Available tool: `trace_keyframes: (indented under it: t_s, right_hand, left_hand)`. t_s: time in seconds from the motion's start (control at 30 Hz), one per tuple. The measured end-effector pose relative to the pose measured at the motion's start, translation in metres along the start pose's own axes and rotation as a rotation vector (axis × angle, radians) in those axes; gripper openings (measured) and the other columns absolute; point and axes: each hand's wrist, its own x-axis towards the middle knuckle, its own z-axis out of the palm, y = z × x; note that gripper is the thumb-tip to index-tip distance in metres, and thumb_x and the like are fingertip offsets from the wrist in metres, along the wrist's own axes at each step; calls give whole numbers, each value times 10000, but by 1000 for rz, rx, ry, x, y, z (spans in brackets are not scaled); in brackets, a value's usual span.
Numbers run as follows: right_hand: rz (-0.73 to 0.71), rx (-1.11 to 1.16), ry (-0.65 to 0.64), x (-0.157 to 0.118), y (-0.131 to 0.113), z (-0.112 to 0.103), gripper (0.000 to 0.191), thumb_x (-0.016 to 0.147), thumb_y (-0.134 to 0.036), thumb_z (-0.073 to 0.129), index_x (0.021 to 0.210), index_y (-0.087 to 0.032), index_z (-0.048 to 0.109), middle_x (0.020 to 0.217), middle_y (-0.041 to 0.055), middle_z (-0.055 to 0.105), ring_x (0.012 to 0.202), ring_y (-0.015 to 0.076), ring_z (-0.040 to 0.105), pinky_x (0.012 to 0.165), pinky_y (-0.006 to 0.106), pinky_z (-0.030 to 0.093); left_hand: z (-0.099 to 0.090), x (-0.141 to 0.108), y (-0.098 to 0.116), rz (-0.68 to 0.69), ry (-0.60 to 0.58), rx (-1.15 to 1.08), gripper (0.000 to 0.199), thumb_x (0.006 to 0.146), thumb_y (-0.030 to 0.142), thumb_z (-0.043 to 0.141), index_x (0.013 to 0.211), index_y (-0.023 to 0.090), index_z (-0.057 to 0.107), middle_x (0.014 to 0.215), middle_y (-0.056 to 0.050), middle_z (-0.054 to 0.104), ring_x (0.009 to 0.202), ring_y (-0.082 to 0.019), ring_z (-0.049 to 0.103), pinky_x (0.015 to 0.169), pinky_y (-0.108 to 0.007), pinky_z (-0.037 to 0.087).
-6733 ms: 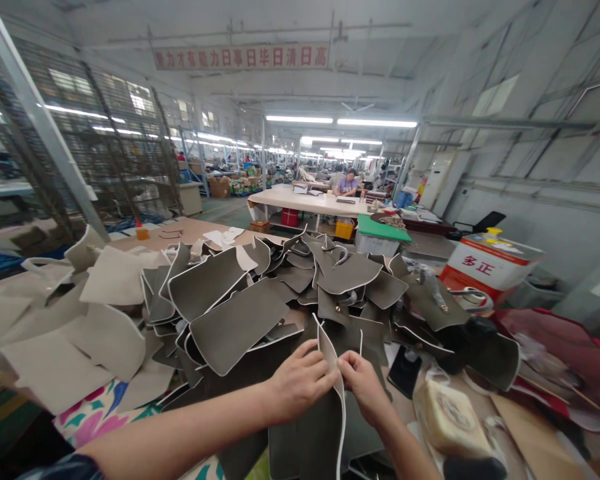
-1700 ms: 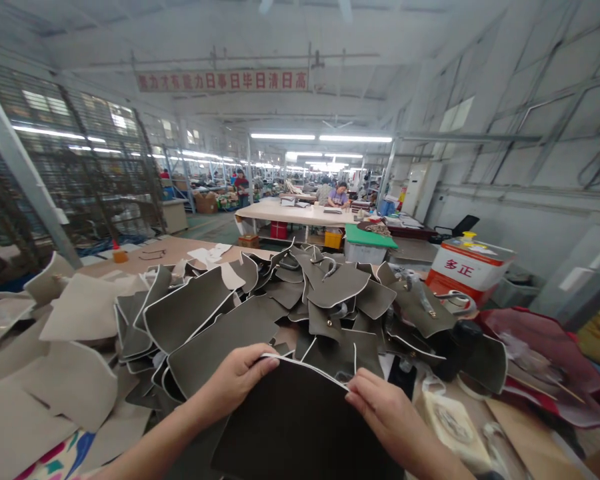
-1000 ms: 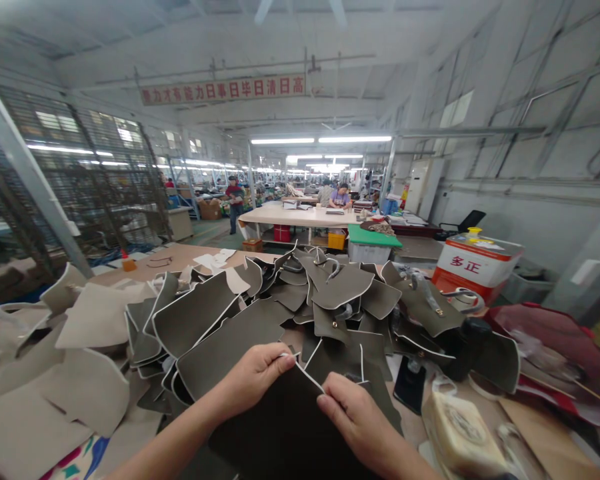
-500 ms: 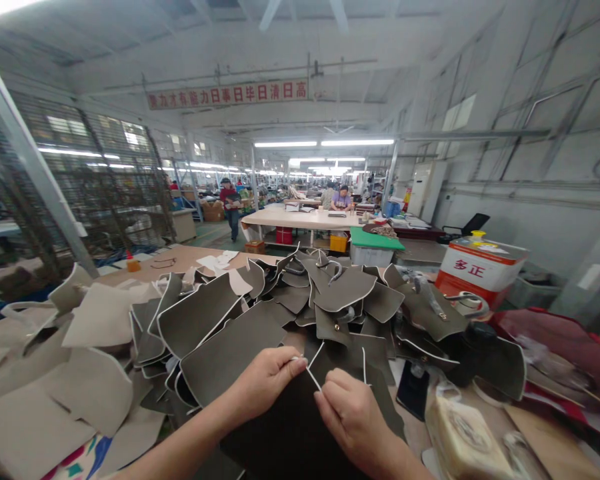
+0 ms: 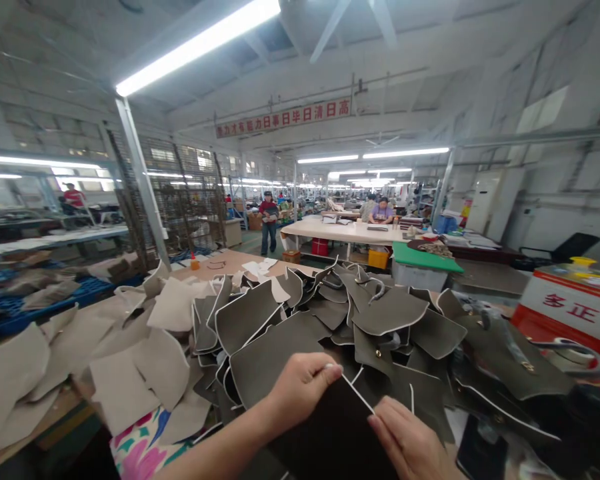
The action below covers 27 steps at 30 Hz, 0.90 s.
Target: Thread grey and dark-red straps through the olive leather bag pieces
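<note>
Between my hands is a dark leather-like panel with a white edge, its face in deep shadow. My left hand is closed, thumb against fingers, pinching one end of that white edge. Lower and to the right, my right hand is closed on the same edge. A short stretch of the edge runs straight and slanted from one hand to the other. Just beyond lies a heap of olive-grey panels with white edges, some bearing small metal fittings and wrapped handles.
Beige panels are piled on the left. A dark phone lies at right, near a white-and-red can. An orange bottle and glasses sit on the table behind. Two people are farther back, one walking, one at a table.
The view has turned left, so the scene shifts right in the picture. Both hands stay on the panel's white edge, and the stretch between them looks a little longer.
</note>
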Motion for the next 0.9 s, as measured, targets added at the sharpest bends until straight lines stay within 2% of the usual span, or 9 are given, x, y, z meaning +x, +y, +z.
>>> trace_keyframes:
  t_s: [0.1, 0.2, 0.3, 0.47, 0.77, 0.9]
  right_hand:
    - [0, -8, -15, -16, 20, 0, 230, 891, -293, 364, 718, -234, 504, 645, -16, 535, 552, 96, 553, 501, 166, 431]
    - [97, 37, -14, -28, 32, 1, 239, 891, -292, 357, 713, -232, 504, 652, -16, 537, 567, 101, 548, 525, 176, 437]
    - [216, 89, -72, -29, 34, 0, 224, 889, -297, 363, 731, -223, 502, 690, -14, 540, 609, 105, 541, 562, 187, 437]
    - [368, 180, -96, -16, 27, -3, 245, 883, -339, 378, 729, -207, 515, 701, -11, 527, 650, 114, 527, 592, 204, 421]
    - [337, 352, -111, -8, 20, -22, 292, 886, -372, 378, 751, -191, 564, 767, 20, 561, 727, 139, 538, 664, 237, 422]
    - [310, 340, -105, -6, 16, -25, 275, 899, -338, 363, 801, -198, 578, 812, 23, 576, 756, 134, 547, 682, 233, 430]
  left_hand:
    - [-23, 3, -6, -8, 108, -7, 332, 839, 394, 435, 672, 151, 587, 652, 1, 560, 642, -128, 509, 618, -210, 371]
    - [-40, 4, -17, -27, 167, 2, 328, 831, 400, 445, 661, 155, 584, 655, 0, 558, 654, -139, 508, 632, -223, 379]
    - [-48, 6, -28, -79, 221, -35, 326, 812, 410, 471, 643, 151, 574, 627, 12, 530, 635, -134, 477, 617, -226, 368]
    - [-56, 4, -37, -140, 210, -187, 312, 770, 426, 527, 642, 148, 583, 597, 24, 512, 593, -119, 449, 574, -218, 354]
    - [-69, -8, -48, -124, 372, -219, 278, 737, 422, 567, 711, 156, 641, 705, -24, 622, 679, -165, 535, 644, -245, 408]
    - [-72, -8, -53, -131, 404, -232, 277, 722, 431, 583, 713, 161, 648, 721, -30, 642, 701, -177, 553, 655, -249, 422]
